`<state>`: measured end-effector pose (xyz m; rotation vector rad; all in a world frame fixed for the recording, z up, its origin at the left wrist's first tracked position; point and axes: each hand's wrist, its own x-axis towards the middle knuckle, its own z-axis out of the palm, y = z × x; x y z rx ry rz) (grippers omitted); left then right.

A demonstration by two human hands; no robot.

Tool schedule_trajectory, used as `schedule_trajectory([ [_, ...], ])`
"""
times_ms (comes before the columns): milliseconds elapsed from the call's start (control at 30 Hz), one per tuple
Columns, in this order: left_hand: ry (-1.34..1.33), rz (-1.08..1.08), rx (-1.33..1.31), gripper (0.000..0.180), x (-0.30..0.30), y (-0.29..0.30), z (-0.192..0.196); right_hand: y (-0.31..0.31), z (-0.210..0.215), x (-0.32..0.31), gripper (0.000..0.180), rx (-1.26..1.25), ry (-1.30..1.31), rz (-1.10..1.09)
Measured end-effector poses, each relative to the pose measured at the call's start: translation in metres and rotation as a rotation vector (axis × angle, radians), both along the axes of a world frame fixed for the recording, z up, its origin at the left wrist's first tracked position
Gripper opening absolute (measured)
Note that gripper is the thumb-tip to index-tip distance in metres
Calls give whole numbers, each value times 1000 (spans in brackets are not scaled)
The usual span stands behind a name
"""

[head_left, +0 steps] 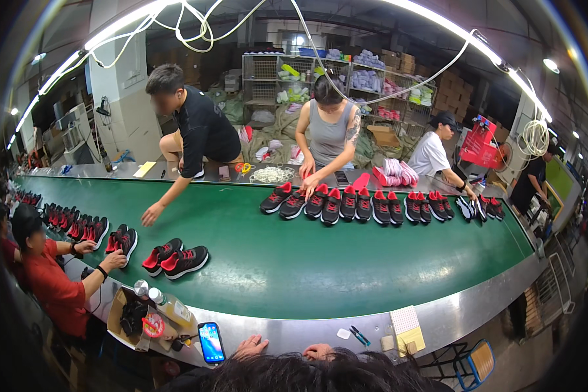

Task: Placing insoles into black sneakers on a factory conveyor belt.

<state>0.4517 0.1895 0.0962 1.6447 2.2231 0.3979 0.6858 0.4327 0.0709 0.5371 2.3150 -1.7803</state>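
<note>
I have an open cardboard box (115, 308) at the left, by the near edge of the metal worktop (277, 330); black items (134, 315) lie in it, and a red-and-white round object (153, 325) shows at its near side, though I can't tell whether that is inside. Just beside the box are 2 bottles: a clear bottle (176, 310) with a white cap and yellowish liquid in it, and a silver-capped bottle (141, 288) whose contents I can't make out. Across the floor, wire racks (260, 85) hold white, pink and yellow-green pieces.

For writing, I get a printed sheet (405, 317) beside a yellow pad (411, 340), and a red panel (480, 145) with pale marks too small to read. The phone (211, 342) is lit, with icons on blue.

The left hand (250, 347) lies just right of the phone on the worktop, its grip open and fingers extended. The right hand (319, 351) rests there too, but hair hides part of it, so I can't tell how far its grip is closed. To its right lie a small white square (343, 334) and blue-green nippers (360, 336). On the green belt (346, 274) beyond, 2 black-and-red shoes (185, 261) stand side by side.
</note>
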Motion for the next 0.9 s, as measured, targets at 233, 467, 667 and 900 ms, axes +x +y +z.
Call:
schedule_trajectory([
  [233, -49, 24, -99, 60, 12, 1, -6, 19, 8, -2, 25, -168, -85, 20],
  [467, -58, 28, -121, 57, 17, 12, -12, 18, -28, 14, 25, -252, -223, -77],
  [667, -89, 38, -132, 57, 21, 29, -1, 29, -18, 23, 24, -225, -46, -139],
  [900, 60, 103, 58, 42, 32, 33, -5, 31, -2, 16, 26, 25, -169, -34],
])
